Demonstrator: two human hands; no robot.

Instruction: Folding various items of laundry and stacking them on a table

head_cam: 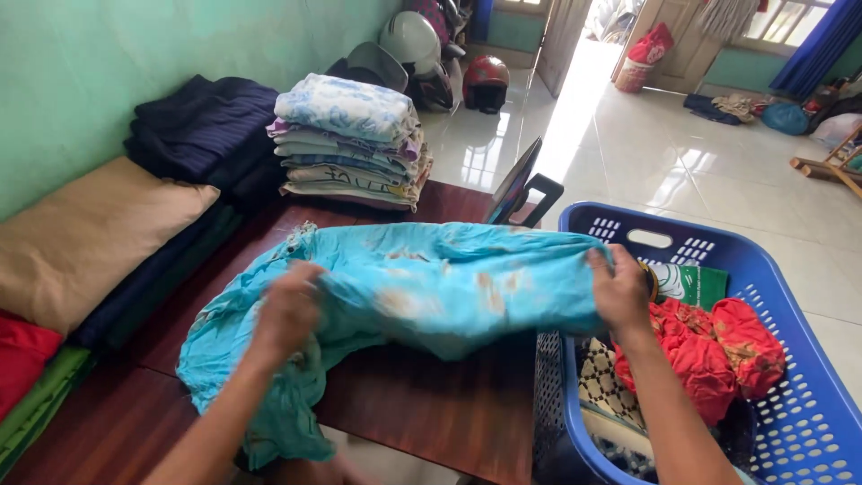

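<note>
A light blue cloth (431,283) with brownish marks lies spread across a dark wooden table (422,404). My left hand (287,310) grips its left part, bunching the fabric. My right hand (620,287) holds the cloth's right edge, just above the blue laundry basket (790,296). Part of the cloth hangs over the table's front edge at the left.
A stack of folded clothes (350,144) sits at the table's far side. Pillows and folded dark fabric (99,233) lie along the green wall. The basket holds red and green garments (709,346). Helmets (449,67) rest on the tiled floor; a tablet on a stand (516,189) stands nearby.
</note>
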